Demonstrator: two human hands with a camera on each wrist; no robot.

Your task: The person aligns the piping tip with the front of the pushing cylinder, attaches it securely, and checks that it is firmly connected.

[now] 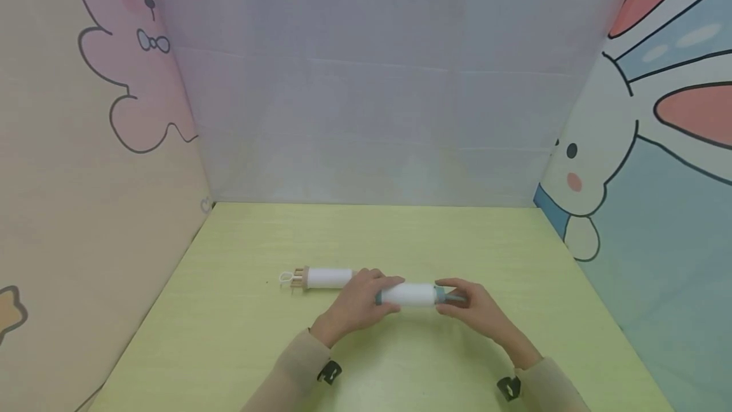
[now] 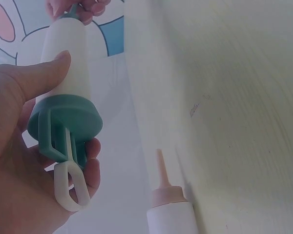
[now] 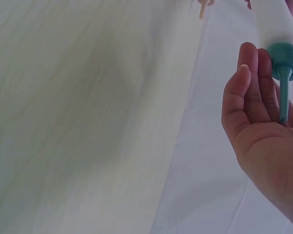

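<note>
A white-barrelled syringe [image 1: 408, 294] with teal ends is held level above the table between the two hands. My left hand [image 1: 360, 301] grips its handle end. In the left wrist view the thumb lies along the barrel, and a white pull ring [image 2: 72, 186] sticks out past the teal flange [image 2: 65, 114]. My right hand [image 1: 469, 305] pinches the teal collar [image 3: 282, 56] at the other end. The thin teal nozzle [image 3: 283, 95] points into the right palm. A second syringe [image 1: 328, 278], white with beige ends, lies behind the left hand, which partly hides it.
The pale yellow-green table [image 1: 229, 361] stretches out under both hands. A plain whitish cloth [image 1: 366, 81] hangs behind it. Cartoon-printed cloths [image 1: 675, 221] stand along its left and right sides. Dark wrist pieces [image 1: 330, 372] sit by both sleeves.
</note>
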